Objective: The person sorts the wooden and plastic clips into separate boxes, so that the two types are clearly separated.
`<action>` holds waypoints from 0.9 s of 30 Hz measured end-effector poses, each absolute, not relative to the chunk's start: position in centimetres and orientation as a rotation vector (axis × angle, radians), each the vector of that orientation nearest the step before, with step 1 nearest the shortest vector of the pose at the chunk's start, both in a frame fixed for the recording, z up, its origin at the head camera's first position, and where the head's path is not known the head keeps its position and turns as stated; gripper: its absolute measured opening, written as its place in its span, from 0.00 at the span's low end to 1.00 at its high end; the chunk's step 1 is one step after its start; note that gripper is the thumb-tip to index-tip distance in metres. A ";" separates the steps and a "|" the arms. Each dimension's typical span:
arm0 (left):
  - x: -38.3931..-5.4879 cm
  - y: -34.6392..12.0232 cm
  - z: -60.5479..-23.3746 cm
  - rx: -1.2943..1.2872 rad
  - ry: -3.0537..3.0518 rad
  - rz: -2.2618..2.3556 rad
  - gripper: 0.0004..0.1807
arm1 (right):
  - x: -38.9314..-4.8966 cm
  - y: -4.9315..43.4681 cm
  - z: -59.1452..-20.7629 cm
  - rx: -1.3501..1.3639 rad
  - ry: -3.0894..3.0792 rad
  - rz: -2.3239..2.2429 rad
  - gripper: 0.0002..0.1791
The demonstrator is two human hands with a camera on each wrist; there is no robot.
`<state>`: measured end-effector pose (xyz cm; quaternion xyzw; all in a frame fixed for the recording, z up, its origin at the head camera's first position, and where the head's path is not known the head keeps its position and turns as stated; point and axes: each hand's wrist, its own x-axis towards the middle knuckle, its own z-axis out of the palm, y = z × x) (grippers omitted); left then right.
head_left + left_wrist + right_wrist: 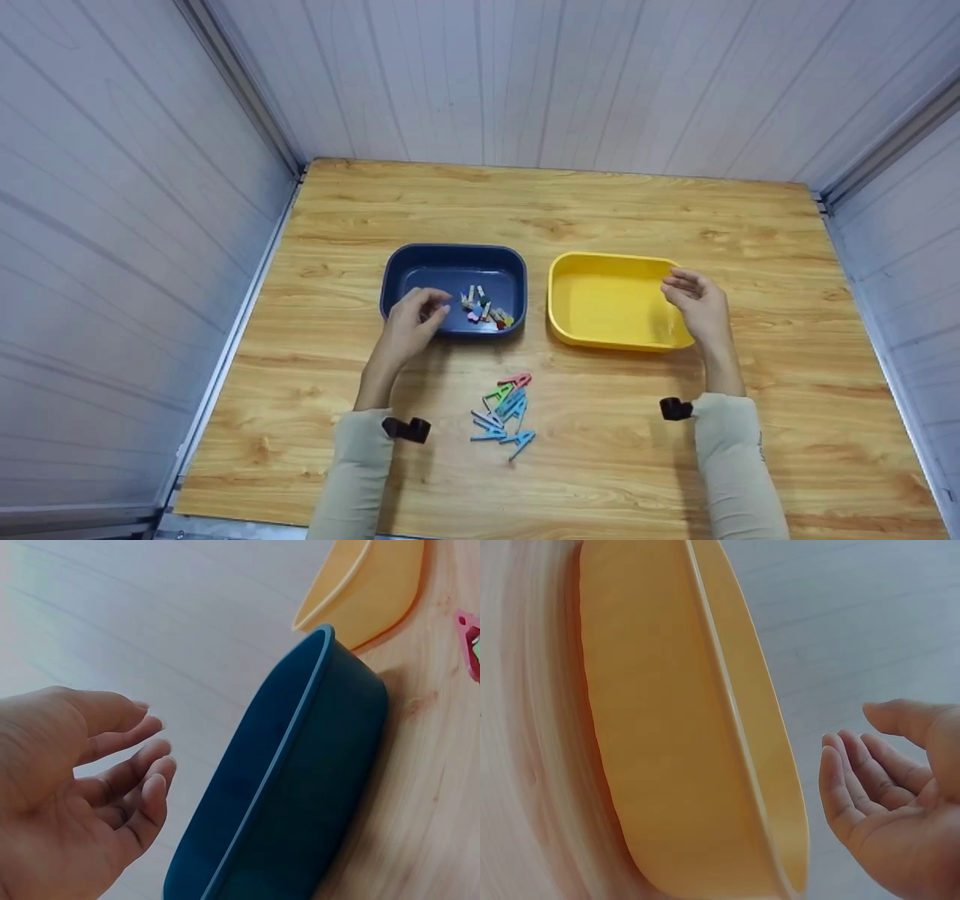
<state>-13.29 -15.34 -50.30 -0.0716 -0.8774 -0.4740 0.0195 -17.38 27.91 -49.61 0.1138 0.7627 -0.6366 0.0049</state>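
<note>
1. Plastic clips in pink, green and blue tones are lying in a loose pile at the lower centre of the head view, on the wooden table.
2. Small decorated clips are resting inside the blue tray, toward its lower right, at the centre of the frame.
3. Left hand is gripping nothing; its thumb and fingers are bending loosely, and the left wrist view is showing the fingertips apart from the tray's rim.
4. That hand is hovering over the blue tray's lower left corner, its fingers pointing to the upper right, its forearm rising from the bottom edge in a pale sleeve.
5. Right hand is likewise gripping nothing: its fingers are curving softly, with a clear gap below the thumb in the right wrist view.
6. It is hanging at the right end of the yellow tray, right of centre, fingertips pointing to the upper left, forearm reaching up from the lower right.
</note>
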 end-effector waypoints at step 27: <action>-12.1 -10.7 -52.9 -0.654 -3.032 -1.511 0.10 | -16.7 32.4 -52.6 0.675 2.474 -1.706 0.25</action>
